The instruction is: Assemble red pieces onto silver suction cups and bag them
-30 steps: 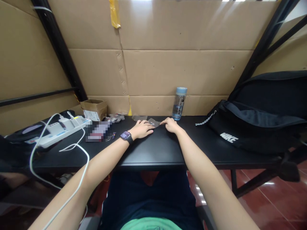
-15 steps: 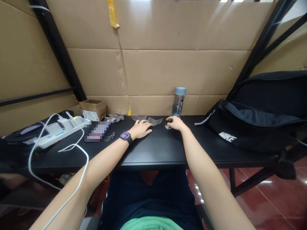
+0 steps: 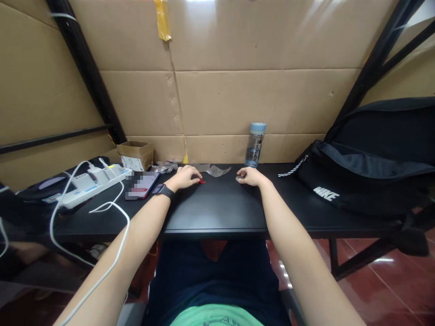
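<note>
My left hand (image 3: 186, 177), with a dark watch on the wrist, rests low over the black table, its fingers curled together. A small red cord-like thing (image 3: 202, 181) pokes out at its fingertips; the rest of it is hidden. Across the table, my right hand (image 3: 250, 175) pinches a small, round, shiny, see-through thing (image 3: 239, 179) close to the tabletop. Thin clear plastic wrapping (image 3: 218, 171) lies between and behind the two hands. Just behind my right hand stands a clear water bottle (image 3: 254, 147) with a blue lid.
At left are a phone (image 3: 141, 184), a white power strip (image 3: 79, 194) with a loose white cable (image 3: 120, 217), a small cardboard box (image 3: 137, 154) and crumpled plastic bags (image 3: 166, 166). A black backpack (image 3: 367, 176) fills the right end. Cardboard (image 3: 220, 99) walls the back.
My left hand has moved left from the clear wrapping and curled its fingers, with the red thing now showing at them. My right hand's fingers have closed around the shiny thing.
</note>
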### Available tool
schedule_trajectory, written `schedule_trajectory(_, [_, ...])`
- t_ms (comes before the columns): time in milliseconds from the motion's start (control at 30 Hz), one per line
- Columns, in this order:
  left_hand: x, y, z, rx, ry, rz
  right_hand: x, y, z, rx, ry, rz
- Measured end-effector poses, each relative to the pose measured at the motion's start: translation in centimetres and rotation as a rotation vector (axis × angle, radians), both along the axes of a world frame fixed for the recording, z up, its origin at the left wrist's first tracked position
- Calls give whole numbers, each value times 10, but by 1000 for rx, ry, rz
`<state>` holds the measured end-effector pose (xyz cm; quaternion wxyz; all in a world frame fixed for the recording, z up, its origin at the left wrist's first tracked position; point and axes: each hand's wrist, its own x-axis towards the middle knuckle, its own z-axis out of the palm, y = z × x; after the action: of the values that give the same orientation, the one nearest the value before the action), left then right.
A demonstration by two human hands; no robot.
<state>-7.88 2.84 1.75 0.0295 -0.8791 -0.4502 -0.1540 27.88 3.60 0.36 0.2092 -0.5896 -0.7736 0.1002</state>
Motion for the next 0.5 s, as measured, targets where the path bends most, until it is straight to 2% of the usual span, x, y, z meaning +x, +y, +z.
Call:
schedule_trajectory(167, [8,-1,-6,15,10,-41,0,-1,2,-4,18,5])
schedule_trajectory(500, [32,-9,-15,80,47,-32,8,-5,8,-5,85,-60])
